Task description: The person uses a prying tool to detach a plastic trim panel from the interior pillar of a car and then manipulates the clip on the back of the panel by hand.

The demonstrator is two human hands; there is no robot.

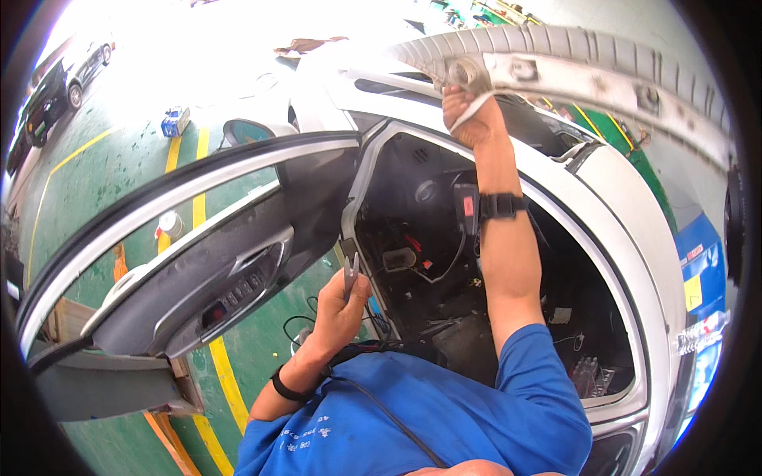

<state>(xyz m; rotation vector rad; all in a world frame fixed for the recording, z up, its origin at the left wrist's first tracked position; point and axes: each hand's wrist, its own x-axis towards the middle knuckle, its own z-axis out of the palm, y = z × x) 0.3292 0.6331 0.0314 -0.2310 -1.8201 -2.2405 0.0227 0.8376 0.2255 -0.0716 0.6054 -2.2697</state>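
My left hand point(346, 309) is closed around a grey plier-like tool point(352, 274), its jaws pointing up beside the car's door opening. My right hand point(468, 115) is raised above the opening, fingers wrapped on a long pale grey strip point(587, 83) with a ribbed edge and a round fitting point(467, 73); the strip runs off to the upper right. Beneath my right arm is the dark, stripped interior point(421, 301) of the white car point(635, 238), with loose wires and small bits in it.
The open door point(222, 293) with its mirror point(252, 131) spans the left. Beyond it are a blue-and-white box point(176, 121), a white bucket point(171, 226) and a dark car point(79, 67) on the green floor point(95, 174). A grey beam point(119, 389) sits lower left, blue equipment point(698, 278) at right.
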